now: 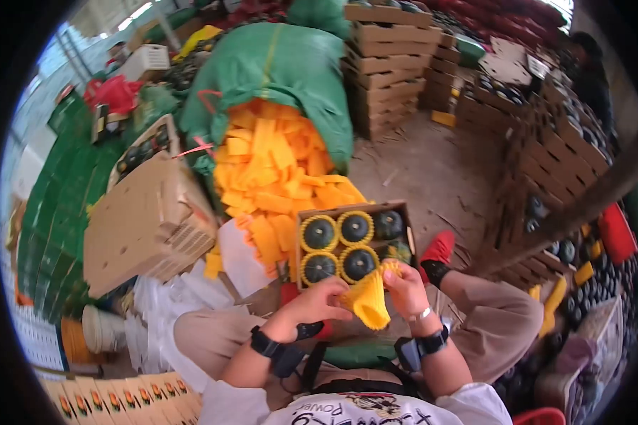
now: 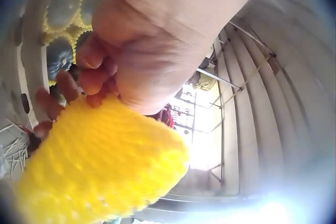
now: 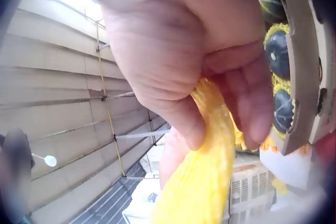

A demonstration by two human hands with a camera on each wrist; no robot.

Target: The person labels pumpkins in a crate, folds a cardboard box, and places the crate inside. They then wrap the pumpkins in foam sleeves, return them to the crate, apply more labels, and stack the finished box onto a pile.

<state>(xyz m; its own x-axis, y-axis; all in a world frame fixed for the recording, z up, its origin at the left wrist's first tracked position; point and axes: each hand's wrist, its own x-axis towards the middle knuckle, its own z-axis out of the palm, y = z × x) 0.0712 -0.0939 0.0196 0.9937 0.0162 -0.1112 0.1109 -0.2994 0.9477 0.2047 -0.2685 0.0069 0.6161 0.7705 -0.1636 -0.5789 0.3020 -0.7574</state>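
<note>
A yellow foam net sleeve [image 1: 370, 303] hangs between my hands, its wide mouth facing down toward my lap. My right hand [image 1: 406, 289] pinches its upper end between thumb and fingers; the right wrist view shows the sleeve [image 3: 202, 176] flattened there. At the sleeve's other side, my left hand [image 1: 317, 306] has curled fingertips gripping its edge, partly hidden behind the palm in the left wrist view. Just beyond both hands sits an open cardboard box [image 1: 409, 223] of dark green squashes. Several wear yellow nets, such as one squash [image 1: 319, 232]; a bare squash [image 1: 388, 224] lies at the right.
A green sack [image 1: 290, 64] spills yellow foam sleeves [image 1: 262, 152] toward the box. A closed carton [image 1: 138, 219] stands at left, stacked cardboard crates [image 1: 390, 71] behind. A wooden post [image 1: 581, 195] slants across the right, near loose squashes. My shoe [image 1: 439, 248] rests beside the box.
</note>
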